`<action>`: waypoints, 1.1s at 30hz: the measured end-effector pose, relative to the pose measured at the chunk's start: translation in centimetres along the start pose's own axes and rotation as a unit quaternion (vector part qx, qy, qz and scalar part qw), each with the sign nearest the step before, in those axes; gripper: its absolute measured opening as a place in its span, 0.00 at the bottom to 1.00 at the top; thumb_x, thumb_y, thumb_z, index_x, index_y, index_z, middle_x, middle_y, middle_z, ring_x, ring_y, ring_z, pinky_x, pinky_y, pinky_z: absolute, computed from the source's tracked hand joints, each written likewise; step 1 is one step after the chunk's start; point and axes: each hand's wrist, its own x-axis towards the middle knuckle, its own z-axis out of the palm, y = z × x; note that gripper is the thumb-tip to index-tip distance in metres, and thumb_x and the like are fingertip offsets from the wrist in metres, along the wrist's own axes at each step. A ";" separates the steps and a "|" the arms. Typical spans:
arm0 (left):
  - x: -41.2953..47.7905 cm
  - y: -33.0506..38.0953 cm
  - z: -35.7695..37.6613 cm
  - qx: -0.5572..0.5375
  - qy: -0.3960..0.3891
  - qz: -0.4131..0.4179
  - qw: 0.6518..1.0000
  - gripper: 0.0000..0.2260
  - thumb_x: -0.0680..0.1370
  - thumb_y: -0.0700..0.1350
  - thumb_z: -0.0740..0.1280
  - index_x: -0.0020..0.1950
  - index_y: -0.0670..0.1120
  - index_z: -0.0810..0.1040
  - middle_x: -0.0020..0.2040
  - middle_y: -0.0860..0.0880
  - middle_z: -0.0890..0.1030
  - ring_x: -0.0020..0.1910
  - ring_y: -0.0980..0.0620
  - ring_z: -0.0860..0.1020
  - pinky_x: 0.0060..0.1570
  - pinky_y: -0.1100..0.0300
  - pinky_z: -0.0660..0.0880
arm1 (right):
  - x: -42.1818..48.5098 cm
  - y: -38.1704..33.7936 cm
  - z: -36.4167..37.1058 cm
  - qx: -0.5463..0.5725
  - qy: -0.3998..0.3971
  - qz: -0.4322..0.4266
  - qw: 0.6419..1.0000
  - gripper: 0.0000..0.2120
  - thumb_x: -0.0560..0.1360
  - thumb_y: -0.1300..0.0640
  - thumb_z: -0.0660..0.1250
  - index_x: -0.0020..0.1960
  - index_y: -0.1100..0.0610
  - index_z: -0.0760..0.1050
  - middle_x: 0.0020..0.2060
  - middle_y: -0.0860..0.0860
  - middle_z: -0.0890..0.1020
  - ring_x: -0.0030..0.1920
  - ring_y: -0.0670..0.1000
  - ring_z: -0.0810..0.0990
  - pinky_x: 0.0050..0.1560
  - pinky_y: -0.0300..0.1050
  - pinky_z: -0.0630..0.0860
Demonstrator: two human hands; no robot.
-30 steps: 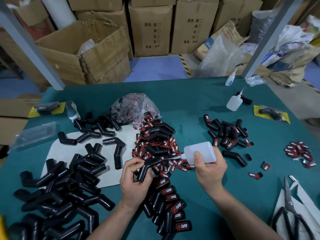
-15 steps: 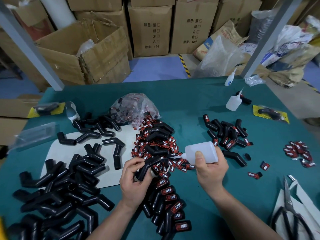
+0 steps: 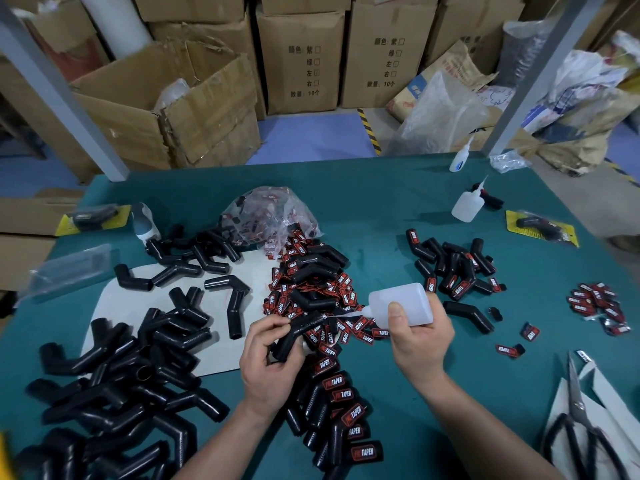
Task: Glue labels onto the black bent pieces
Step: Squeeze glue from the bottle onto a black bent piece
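My left hand [image 3: 270, 358] grips a black bent piece [image 3: 298, 332] just above the table's middle. My right hand [image 3: 419, 337] holds a white glue bottle [image 3: 401, 303] lying sideways, its thin nozzle pointing left and touching the upper arm of that piece. Under and behind both hands lies a heap of red-and-black labels [image 3: 311, 285]. Labelled black pieces [image 3: 339, 407] lie in a row near my left wrist. Unlabelled bent pieces [image 3: 114, 386] are piled at the left, partly on a white sheet [image 3: 110, 299].
A second pile of labelled pieces [image 3: 453, 268] sits right of centre, with loose labels [image 3: 595, 303] further right. Two more glue bottles [image 3: 467, 202] stand at the back right. Scissors [image 3: 581, 420] lie at the right edge. A plastic bag of labels [image 3: 270, 213] sits behind the heap.
Almost nothing has moved. Both hands hold the same things; the bottle's nozzle stays against the bent piece.
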 end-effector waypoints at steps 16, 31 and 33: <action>-0.2 -0.4 0.0 0.002 0.002 -0.018 1.000 0.13 0.75 0.41 0.74 0.58 0.45 0.78 0.58 0.51 0.78 0.57 0.50 0.81 0.60 0.60 0.76 | 0.0 0.4 0.0 -0.002 0.001 0.005 1.000 0.08 0.69 0.45 0.69 0.39 0.44 0.70 0.31 0.37 0.78 0.29 0.37 0.74 0.28 0.30 0.68; -0.1 -0.1 0.1 -0.004 -0.018 -0.014 1.000 0.13 0.74 0.38 0.74 0.58 0.43 0.77 0.61 0.56 0.78 0.57 0.52 0.81 0.59 0.62 0.76 | -0.6 -0.4 0.3 -0.015 -0.020 -0.035 0.999 0.09 0.69 0.48 0.68 0.40 0.42 0.67 0.33 0.33 0.79 0.29 0.32 0.74 0.30 0.23 0.66; -0.1 -0.2 0.0 -0.004 -0.017 -0.021 1.000 0.13 0.74 0.39 0.74 0.57 0.43 0.77 0.61 0.55 0.78 0.57 0.52 0.81 0.59 0.62 0.76 | -0.4 -0.3 0.2 -0.013 -0.011 -0.025 1.000 0.08 0.69 0.47 0.68 0.40 0.43 0.68 0.34 0.34 0.79 0.30 0.33 0.74 0.30 0.24 0.66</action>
